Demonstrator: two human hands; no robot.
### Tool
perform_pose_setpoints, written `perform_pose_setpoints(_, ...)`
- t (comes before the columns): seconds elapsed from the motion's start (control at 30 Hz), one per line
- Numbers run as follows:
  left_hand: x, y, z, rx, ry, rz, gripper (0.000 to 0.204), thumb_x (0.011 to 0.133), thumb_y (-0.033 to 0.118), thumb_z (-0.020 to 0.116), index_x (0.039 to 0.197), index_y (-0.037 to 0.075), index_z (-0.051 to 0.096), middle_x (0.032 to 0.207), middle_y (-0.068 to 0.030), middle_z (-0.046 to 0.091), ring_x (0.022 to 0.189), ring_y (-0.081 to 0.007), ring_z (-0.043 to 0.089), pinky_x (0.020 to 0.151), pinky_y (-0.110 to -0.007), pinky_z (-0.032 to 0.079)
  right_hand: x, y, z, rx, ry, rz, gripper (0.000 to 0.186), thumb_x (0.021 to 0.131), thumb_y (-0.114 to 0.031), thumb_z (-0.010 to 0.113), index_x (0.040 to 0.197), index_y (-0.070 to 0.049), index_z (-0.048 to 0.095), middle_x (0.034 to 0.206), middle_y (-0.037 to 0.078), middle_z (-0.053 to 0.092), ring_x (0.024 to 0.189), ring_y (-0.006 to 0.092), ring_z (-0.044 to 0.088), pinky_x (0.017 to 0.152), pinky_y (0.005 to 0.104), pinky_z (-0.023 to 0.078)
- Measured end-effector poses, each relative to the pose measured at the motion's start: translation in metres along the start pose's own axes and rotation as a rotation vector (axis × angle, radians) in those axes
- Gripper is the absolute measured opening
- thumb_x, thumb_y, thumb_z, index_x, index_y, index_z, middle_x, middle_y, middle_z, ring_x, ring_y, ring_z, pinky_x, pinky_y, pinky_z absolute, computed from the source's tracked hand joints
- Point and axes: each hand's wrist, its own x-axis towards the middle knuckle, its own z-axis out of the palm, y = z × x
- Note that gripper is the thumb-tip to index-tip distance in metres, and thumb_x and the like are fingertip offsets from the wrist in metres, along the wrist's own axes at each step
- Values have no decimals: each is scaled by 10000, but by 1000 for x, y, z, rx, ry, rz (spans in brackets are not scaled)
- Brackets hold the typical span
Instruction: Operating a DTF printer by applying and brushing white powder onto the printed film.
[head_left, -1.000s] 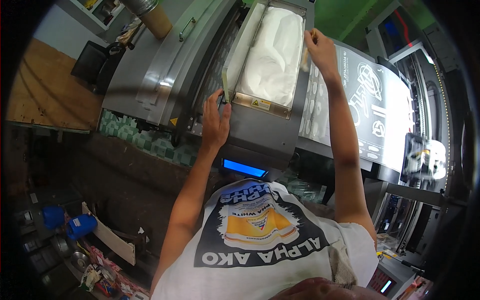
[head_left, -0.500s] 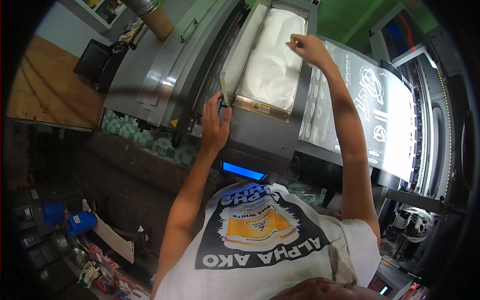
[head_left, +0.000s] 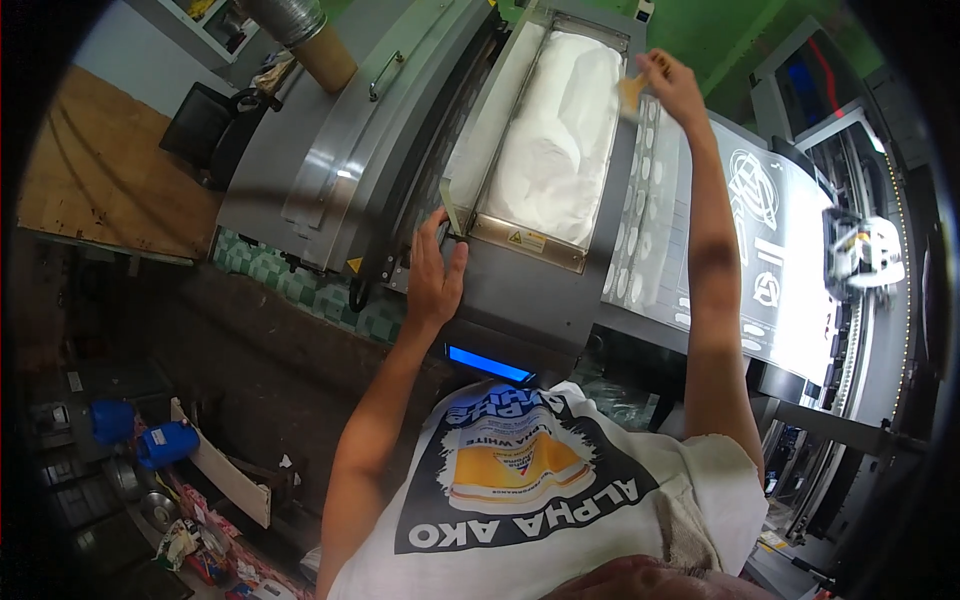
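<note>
My left hand (head_left: 435, 280) rests open against the front corner of a raised plate (head_left: 451, 205) along the left side of a metal tray. The tray (head_left: 525, 236) holds a long bed of white powder (head_left: 555, 130) and sits in a grey machine (head_left: 530, 310) with a lit blue display. Past the tray's far right edge, my right hand (head_left: 670, 80) pinches a small tan brush or scraper (head_left: 630, 98); its exact kind is unclear.
A printed film (head_left: 760, 250) runs to a printer carriage (head_left: 865, 250) at the right. A grey hooded unit (head_left: 300, 200) with a duct (head_left: 330, 65), a wooden board (head_left: 100, 170) and a black chair (head_left: 195, 130) are at the left. Blue containers (head_left: 165, 445) lie lower left.
My right hand swung in over the powder half a second ago and has moved back out rightward. My left hand stays at the plate. The printer carriage has reappeared. The view has shifted slightly.
</note>
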Motion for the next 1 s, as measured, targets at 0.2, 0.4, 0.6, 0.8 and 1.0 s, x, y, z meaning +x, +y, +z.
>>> perform_pose_setpoints(0.2, 5, 0, 3, -26, -11, -4, 630, 1084, 442, 491, 1497, -26, 401, 1441, -247, 509, 1339, -430, 477, 1141, -509, 349, 32, 43, 18, -331, -111, -94, 361, 1043, -416, 555, 1042, -64, 633, 842, 172, 699, 754, 376, 639, 708, 443, 501)
perform_pose_setpoints(0.4, 2, 2, 3, -21, -36, -55, 623, 1085, 431, 491, 1484, -40, 408, 1437, -265, 503, 1332, -448, 470, 1139, -508, 349, 53, 48, 6, -243, 89, -13, 388, 1049, -433, 534, 1105, -66, 648, 945, 215, 726, 883, 410, 698, 769, 477, 536)
perform_pose_setpoints(0.6, 2, -10, 8, -67, -32, -36, 651, 1085, 462, 477, 1478, -52, 404, 1433, -273, 497, 1342, -449, 463, 1145, -504, 346, -11, 19, 41, -492, -107, -255, 334, 1050, -444, 550, 985, -119, 584, 817, 136, 719, 763, 388, 695, 652, 502, 521)
perform_pose_setpoints(0.8, 0, -10, 2, -97, -59, -49, 613, 1123, 448, 397, 1506, -32, 398, 1475, -229, 480, 1397, -351, 453, 1178, -421, 321, -123, -46, 34, -416, -319, -312, 315, 1063, -429, 532, 1007, -130, 610, 741, 137, 680, 678, 391, 671, 597, 500, 511)
perform_pose_setpoints(1.0, 7, -11, 0, -263, -128, -50, 675, 1105, 507, 386, 1504, -37, 387, 1472, -251, 462, 1405, -374, 441, 1192, -467, 305, -214, -133, 21, -230, -489, -358, 152, 1020, -260, 638, 983, -126, 698, 752, 114, 684, 647, 323, 663, 596, 422, 505)
